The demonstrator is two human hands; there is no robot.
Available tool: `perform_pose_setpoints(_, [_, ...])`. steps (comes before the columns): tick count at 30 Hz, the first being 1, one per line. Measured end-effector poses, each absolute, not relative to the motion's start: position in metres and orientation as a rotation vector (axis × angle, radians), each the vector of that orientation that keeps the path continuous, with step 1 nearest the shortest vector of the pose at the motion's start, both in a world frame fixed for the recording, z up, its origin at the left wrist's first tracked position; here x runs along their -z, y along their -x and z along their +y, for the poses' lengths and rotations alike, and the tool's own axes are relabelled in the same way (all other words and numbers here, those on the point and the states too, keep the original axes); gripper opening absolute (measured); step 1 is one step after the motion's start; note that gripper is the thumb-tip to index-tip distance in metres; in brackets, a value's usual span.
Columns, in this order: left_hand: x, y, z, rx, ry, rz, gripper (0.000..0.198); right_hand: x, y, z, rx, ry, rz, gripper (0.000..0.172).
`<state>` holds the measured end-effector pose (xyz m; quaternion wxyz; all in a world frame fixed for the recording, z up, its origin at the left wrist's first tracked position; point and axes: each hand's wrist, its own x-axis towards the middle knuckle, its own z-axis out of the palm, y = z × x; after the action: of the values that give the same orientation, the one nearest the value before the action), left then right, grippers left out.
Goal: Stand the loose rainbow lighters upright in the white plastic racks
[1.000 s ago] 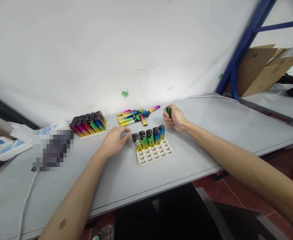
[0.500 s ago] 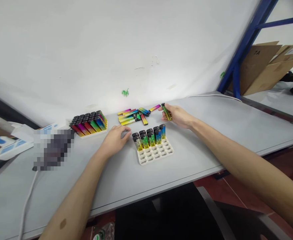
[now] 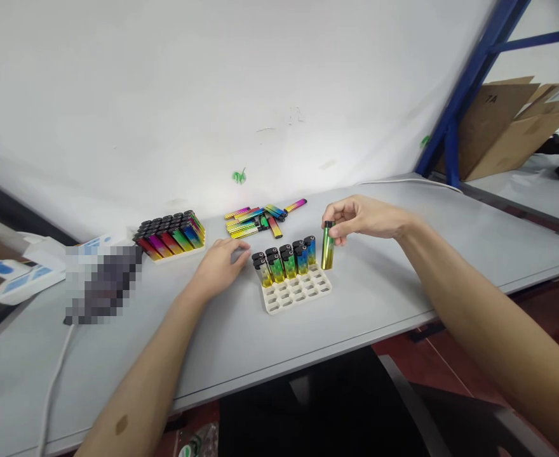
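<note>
Between the fingers and thumb of my right hand (image 3: 356,219) is a green and gold lighter (image 3: 328,246), upright with its black top up. It is just beyond the right edge of a white slotted tray (image 3: 303,293). Several lighters (image 3: 288,263) stand in the tray's back rows; the front slots show bare. My left hand (image 3: 222,263) rests on the table left of the tray, thumb apart from the fingers, holding nothing. Behind the tray lies a loose pile of shiny multicoloured lighters (image 3: 251,219), one pink and yellow lighter (image 3: 295,205) apart at its right.
A second tray packed with upright lighters (image 3: 171,235) stands at the back left. Left of it are a blurred dark object (image 3: 110,282), a white cable (image 3: 53,387) and white-blue packaging (image 3: 32,276). A white wall rises behind the table (image 3: 232,355). Cardboard boxes (image 3: 503,127) sit beyond a blue frame (image 3: 451,127).
My right hand has moved right and nearer me, turning the lighter from tilted to upright beside the tray. My left hand has stayed in place.
</note>
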<state>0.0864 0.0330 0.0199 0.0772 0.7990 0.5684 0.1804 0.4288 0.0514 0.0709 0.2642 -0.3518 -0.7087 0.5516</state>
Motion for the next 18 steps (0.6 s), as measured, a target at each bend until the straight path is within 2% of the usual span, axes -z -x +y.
perform_pose_setpoints(7, [-0.02, -0.087, 0.033, -0.527, -2.387, 1.722, 0.035, -0.076, -0.406, 0.026, -1.12, 1.137, -2.153, 0.032])
perform_pose_setpoints(18, [-0.019, -0.086, 0.034, -0.535, -2.407, 1.714, 0.036, -0.063, -0.408, 0.038, -0.904, 1.398, -2.509, 0.031])
